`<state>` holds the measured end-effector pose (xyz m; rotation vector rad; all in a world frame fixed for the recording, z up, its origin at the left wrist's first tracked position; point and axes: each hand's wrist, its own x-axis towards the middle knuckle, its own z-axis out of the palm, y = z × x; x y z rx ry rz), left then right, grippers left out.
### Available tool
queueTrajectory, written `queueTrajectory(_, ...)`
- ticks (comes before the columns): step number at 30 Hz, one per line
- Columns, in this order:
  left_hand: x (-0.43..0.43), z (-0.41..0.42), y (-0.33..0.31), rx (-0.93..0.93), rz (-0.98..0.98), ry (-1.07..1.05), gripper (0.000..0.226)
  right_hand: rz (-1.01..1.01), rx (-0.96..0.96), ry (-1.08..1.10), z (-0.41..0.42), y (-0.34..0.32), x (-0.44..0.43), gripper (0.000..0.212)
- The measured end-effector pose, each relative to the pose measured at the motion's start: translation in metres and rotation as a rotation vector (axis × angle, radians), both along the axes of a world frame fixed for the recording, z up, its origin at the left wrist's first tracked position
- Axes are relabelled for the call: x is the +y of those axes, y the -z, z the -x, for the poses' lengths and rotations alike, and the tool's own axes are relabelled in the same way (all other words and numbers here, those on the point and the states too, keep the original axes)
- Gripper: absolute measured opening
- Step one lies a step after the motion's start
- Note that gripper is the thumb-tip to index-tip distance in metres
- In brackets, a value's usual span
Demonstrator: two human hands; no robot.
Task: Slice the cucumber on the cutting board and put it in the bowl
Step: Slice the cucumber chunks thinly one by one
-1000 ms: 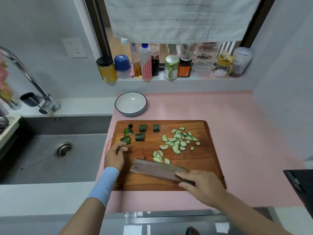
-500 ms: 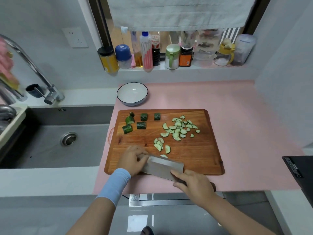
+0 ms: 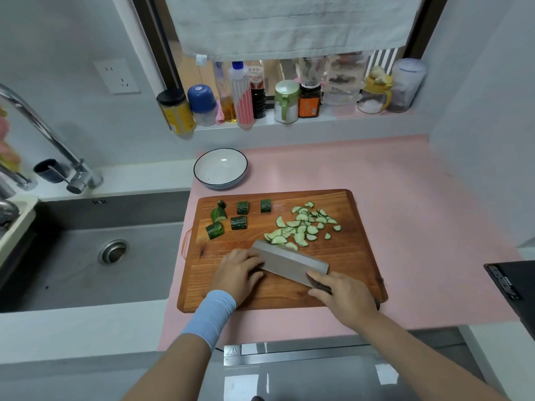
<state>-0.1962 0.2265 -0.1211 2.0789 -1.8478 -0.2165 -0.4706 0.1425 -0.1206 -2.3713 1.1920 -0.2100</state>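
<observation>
Cucumber slices [image 3: 301, 227] and chunks [image 3: 238, 222] lie on the cutting board [image 3: 356, 256] before the bowl [image 3: 220, 185], right hand [image 3: 344, 296] clamped on the cleaver [image 3: 289, 260] handle, left hand [image 3: 238, 270] curled beside the blade, its grasp hidden.

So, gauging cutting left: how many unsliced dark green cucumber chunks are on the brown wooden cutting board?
5, far left on the cutting board: three cucumber chunks at the back, two nearer, plus a tiny stem tip. The left hand and steel knife may hide another.
</observation>
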Motion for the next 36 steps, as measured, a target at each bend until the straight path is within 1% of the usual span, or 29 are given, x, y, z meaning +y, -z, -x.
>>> queueTrajectory(2,-0.014,0.000,-0.004,-0.005,0.035,-0.014,0.029,-0.023,0.017,0.020,-0.003,-0.005,-0.012,0.048)
queueTrajectory(4,-0.024,-0.002,-0.010,0.012,0.059,-0.014,0.034,-0.025,0.007,0.048,-0.005,-0.011,-0.021,0.045)
queueTrajectory(6,-0.028,-0.007,-0.016,-0.020,0.079,0.016,0.038,-0.014,-0.020,0.055,-0.004,-0.014,-0.019,0.043)
queueTrajectory(8,-0.026,-0.008,-0.019,-0.045,0.116,0.050,0.030,0.007,-0.057,0.050,0.001,-0.011,-0.009,0.041)
queueTrajectory(10,-0.016,-0.003,-0.018,-0.032,0.163,0.071,0.020,0.036,-0.088,0.038,0.008,-0.005,0.007,0.042)
queueTrajectory(12,0.000,0.004,-0.009,-0.002,0.174,0.085,0.022,0.060,-0.117,0.004,0.015,0.004,0.024,0.044)
queueTrajectory(16,0.030,0.013,0.008,-0.003,0.091,0.094,0.027,0.094,-0.112,-0.048,0.026,0.017,0.046,0.042)
queueTrajectory(19,0.036,0.015,0.010,-0.016,0.040,0.100,0.029,0.070,-0.107,-0.029,0.031,0.021,0.051,0.045)
queueTrajectory(21,0.034,0.016,0.009,-0.015,0.028,0.115,0.041,0.040,-0.087,-0.002,0.031,0.020,0.047,0.045)
queueTrajectory(23,0.028,0.015,0.010,-0.007,0.001,0.121,0.055,-0.042,-0.044,0.007,0.030,0.020,0.039,0.046)
queueTrajectory(24,0.024,0.015,0.009,0.000,-0.015,0.120,0.058,-0.079,-0.034,0.011,0.029,0.019,0.035,0.048)
queueTrajectory(31,-0.024,0.008,0.005,0.055,-0.039,0.137,0.051,-0.178,-0.009,0.105,0.016,0.004,0.003,0.050)
queueTrajectory(36,-0.061,0.001,0.001,0.067,-0.048,0.147,0.050,-0.220,-0.035,0.190,0.003,-0.006,-0.024,0.049)
